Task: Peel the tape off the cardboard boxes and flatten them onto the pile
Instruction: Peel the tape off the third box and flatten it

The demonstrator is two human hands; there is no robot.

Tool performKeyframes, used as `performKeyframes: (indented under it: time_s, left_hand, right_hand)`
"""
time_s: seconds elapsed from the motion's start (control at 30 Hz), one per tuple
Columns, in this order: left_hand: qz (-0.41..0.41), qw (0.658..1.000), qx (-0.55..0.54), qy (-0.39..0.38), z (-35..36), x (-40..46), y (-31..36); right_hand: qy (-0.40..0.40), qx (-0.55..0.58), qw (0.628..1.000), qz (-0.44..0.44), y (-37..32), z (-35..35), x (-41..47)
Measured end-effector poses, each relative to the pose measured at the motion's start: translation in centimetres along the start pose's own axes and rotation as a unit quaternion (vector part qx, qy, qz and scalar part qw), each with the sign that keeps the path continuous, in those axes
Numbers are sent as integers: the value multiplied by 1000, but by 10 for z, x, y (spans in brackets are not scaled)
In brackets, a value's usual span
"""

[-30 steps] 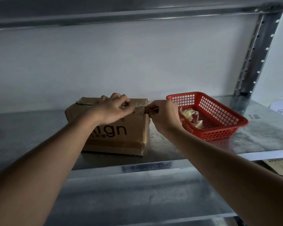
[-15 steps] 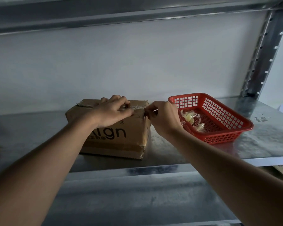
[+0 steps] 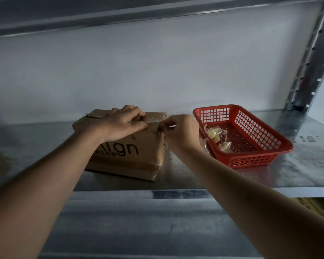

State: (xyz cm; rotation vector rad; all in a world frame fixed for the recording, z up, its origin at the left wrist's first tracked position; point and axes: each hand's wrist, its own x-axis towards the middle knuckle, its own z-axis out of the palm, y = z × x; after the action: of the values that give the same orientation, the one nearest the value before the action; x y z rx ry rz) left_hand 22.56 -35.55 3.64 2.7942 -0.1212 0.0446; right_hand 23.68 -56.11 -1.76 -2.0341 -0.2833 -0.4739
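Left hand (image 3: 123,124) steadies box (image 3: 135,152); right hand (image 3: 180,131) pinches tape (image 3: 153,120).

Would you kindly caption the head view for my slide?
Left hand steadies a cardboard box while right hand pinches its tape, beside a red basket.

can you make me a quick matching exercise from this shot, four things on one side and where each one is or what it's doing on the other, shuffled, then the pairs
Things
1. left hand
2. right hand
3. red basket
4. crumpled tape scraps

States or places
A. lies inside the basket
B. pinches the tape end at the box's top right corner
C. rests on top of the cardboard box, steadying it
D. stands on the metal shelf, right of the box

Pairs: 1-C, 2-B, 3-D, 4-A
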Motion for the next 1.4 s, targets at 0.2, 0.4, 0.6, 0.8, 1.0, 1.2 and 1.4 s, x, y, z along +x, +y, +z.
performKeyframes:
  time_s: [0.2,0.4,0.6,0.8,1.0,1.2,1.4]
  left_hand:
    - [-3,1000,8,1,-1,-1,1]
    - [-7,1000,-15,3,-2,-7,6]
    - [-24,1000,5,-2,-2,-10,6]
    - [-19,1000,20,-5,1,-12,7]
    - [-16,999,42,-12,3,-17,11]
    - [4,999,50,-11,0,-12,6]
    - [20,998,62,-25,-3,-9,4]
  right_hand:
    - [-1,-73,997,-30,-7,2,2]
    - [-90,-149,973,-151,-1,-11,15]
    - [-36,-92,979,-180,16,-8,4]
    - [14,3,991,-132,26,0,-15]
    - [-42,-115,974,-188,16,-12,-4]
    - [-91,-284,884,-360,-6,-45,9]
    - [-82,-191,924,-322,-12,-47,17]
